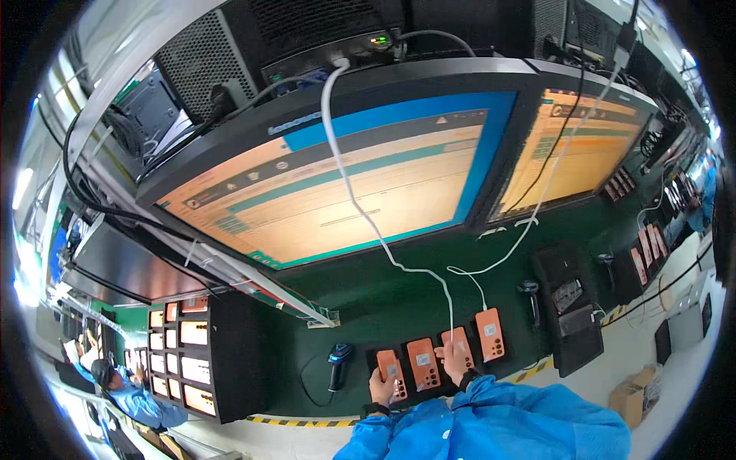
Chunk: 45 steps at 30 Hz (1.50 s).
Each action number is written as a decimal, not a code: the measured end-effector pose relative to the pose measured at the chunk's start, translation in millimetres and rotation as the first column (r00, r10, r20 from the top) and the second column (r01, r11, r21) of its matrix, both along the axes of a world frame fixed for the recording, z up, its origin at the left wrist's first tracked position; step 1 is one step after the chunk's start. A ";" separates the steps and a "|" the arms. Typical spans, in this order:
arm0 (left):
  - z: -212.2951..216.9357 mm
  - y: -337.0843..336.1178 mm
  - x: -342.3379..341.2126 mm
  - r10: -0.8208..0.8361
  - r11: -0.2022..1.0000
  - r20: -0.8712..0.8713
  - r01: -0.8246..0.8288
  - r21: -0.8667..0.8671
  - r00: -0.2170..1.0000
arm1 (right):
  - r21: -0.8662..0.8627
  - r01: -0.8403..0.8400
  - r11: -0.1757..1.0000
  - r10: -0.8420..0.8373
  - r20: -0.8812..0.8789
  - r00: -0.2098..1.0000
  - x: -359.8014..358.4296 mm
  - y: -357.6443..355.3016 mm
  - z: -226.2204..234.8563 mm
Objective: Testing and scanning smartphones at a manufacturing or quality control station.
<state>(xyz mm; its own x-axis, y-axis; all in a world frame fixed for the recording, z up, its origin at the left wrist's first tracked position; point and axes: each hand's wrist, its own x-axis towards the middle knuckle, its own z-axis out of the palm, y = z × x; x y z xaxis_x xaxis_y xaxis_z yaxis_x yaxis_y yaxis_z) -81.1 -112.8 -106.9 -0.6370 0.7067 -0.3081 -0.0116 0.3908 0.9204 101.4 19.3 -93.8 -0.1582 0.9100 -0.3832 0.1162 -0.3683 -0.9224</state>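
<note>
Along the desk [399, 299], two orange phones [489, 337] meet white cables [450, 303], two don't, the left hand [381, 388] gripping the leftmost phone [389, 362], the right hand [455, 362] at the third phone [462, 338] from left, its fingers' closure unclear.

Near edge of the bench [349, 295]: 4 phones [421, 359] in a row, 1 blue-black scanner [337, 366] left of them. Toward the far edge: 2 monitors [399, 172], 2 white cables [327, 115].

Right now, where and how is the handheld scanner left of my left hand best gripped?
Probably take the scanner by its slim handle, coming from your near side with the left hand, the closer one: the handle points toward you, while the wider blue-and-black head lies at the far end.
</note>
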 end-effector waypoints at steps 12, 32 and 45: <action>92.6 15.0 -71.7 0.214 0.846 -0.762 -0.506 -0.168 0.611 | 0.020 -0.326 0.945 0.316 0.193 0.929 17.9 -11.0 38.7; 53.3 -5.3 35.1 -0.204 0.968 -0.222 0.164 -0.188 0.953 | 0.083 -0.426 0.901 0.418 0.095 0.903 5.6 0.1 -5.4; 34.8 -5.7 55.6 -0.343 0.926 -0.123 0.313 -0.211 0.931 | -0.090 -0.449 0.889 0.443 -0.080 0.893 1.9 0.5 71.8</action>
<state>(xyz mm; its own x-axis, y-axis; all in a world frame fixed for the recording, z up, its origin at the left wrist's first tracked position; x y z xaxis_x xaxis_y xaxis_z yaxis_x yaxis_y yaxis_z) -25.5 -118.5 -72.2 -0.4293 0.8242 -0.3693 0.2830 0.5111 0.8116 103.3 19.8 -22.0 -0.5617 0.6946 -0.4494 0.2404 -0.3827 -0.8921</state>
